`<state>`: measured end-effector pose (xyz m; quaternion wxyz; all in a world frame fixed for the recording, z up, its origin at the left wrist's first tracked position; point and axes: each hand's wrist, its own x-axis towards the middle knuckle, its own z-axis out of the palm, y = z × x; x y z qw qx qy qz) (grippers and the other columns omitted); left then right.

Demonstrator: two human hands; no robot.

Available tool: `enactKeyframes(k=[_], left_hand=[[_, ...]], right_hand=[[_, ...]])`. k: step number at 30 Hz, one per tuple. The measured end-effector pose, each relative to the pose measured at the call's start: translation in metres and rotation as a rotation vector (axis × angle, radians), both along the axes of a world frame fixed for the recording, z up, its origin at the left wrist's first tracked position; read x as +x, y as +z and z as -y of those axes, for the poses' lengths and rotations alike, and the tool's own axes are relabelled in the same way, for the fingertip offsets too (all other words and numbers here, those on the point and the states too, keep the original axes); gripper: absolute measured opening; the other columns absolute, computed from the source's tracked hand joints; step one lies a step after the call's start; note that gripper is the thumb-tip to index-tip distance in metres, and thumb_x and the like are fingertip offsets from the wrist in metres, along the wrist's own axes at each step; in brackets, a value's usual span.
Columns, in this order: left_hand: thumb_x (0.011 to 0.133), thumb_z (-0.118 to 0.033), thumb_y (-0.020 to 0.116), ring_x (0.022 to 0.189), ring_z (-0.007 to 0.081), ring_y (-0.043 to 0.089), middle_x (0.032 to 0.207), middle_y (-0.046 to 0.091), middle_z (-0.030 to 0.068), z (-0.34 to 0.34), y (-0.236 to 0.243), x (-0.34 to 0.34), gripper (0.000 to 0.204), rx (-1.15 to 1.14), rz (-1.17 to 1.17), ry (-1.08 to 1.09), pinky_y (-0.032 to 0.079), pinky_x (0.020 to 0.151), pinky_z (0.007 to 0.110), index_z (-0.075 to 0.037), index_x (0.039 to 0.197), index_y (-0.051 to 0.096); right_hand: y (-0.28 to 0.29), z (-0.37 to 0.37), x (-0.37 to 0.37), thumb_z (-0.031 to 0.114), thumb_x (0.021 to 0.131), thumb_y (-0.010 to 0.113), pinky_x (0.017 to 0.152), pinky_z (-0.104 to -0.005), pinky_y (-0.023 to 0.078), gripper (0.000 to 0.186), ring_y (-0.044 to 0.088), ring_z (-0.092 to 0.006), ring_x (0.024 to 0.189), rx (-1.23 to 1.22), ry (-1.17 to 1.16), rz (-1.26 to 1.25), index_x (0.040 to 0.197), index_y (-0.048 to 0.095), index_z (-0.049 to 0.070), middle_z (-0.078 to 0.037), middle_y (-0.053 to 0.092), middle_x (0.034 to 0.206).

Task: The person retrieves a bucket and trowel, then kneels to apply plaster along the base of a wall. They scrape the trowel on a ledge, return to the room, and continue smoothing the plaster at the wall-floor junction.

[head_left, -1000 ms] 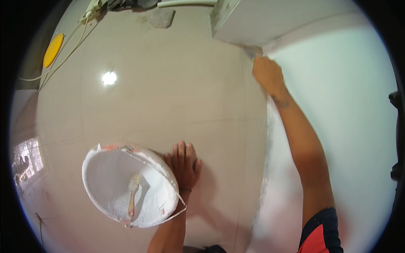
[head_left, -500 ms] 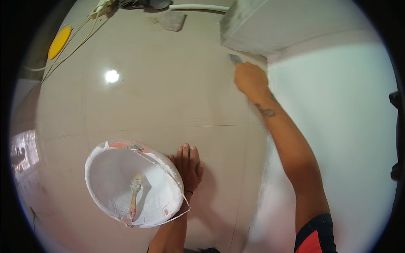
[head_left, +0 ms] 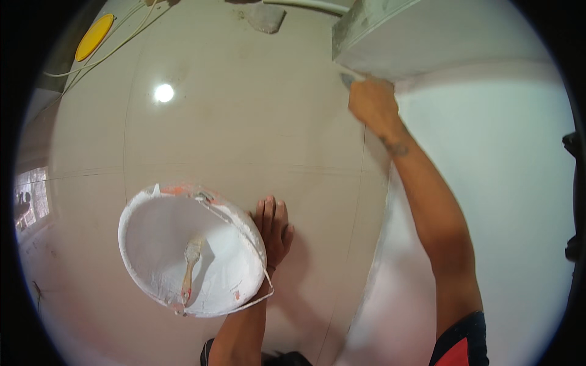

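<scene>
My right hand (head_left: 373, 102) is closed around a scraper whose thin grey blade (head_left: 347, 80) shows past the knuckles; its handle is hidden in the fist. The blade is low by the floor edge, just below the corner of a pale ledge. My left hand (head_left: 274, 224) lies flat on the tiled floor with its fingers stretched out. Beside it is a white-smeared bucket (head_left: 126, 235), which covers part of that hand and forearm. A paintbrush (head_left: 192, 251) with pale, coated bristles lies inside the bucket. The bucket's wire handle (head_left: 264, 297) crosses my left forearm.
A white wall (head_left: 482, 183) runs along the right, meeting the projecting ledge (head_left: 390, 43). At the far left are a yellow round lid (head_left: 94, 38) and pale cables (head_left: 116, 52). A flat grey piece (head_left: 267, 19) lies on the beige floor (head_left: 244, 122) at the back.
The view has shifted a little. My right hand with the scraper has moved slightly farther away, closer to the ledge, and the blade has turned. My left hand still lies beside the bucket.
</scene>
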<state>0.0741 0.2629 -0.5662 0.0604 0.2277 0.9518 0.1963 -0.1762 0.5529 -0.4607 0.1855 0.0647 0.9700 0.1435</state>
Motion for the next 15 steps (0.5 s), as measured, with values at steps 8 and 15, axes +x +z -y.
enactKeyframes(k=[8,15], left_hand=[[0.095,-0.043,0.056,0.144,0.0345,0.04,0.157,0.041,0.014,-0.001,-0.003,0.001,0.066,0.015,-0.002,0.003,0.023,0.118,0.063,-0.011,0.151,0.043],[0.096,-0.043,0.055,0.144,0.0354,0.039,0.157,0.041,0.0153,0.003,-0.007,0.005,0.065,0.084,0.02,0.017,0.022,0.118,0.063,-0.012,0.151,0.044]], right_hand=[[0.001,0.012,-0.021,0.006,0.086,0.059,0.076,-0.0471,0.059,0.018,0.074,-0.0363,0.091,-0.085,-0.023,-0.052,0.089,0.077,0.003,-0.019,0.075,0.097],[0.006,0.009,-0.003,0.01,0.087,0.059,0.081,-0.0503,0.057,0.02,0.071,-0.0418,0.094,-0.209,-0.082,-0.005,0.096,0.074,-0.001,-0.024,0.072,0.098]])
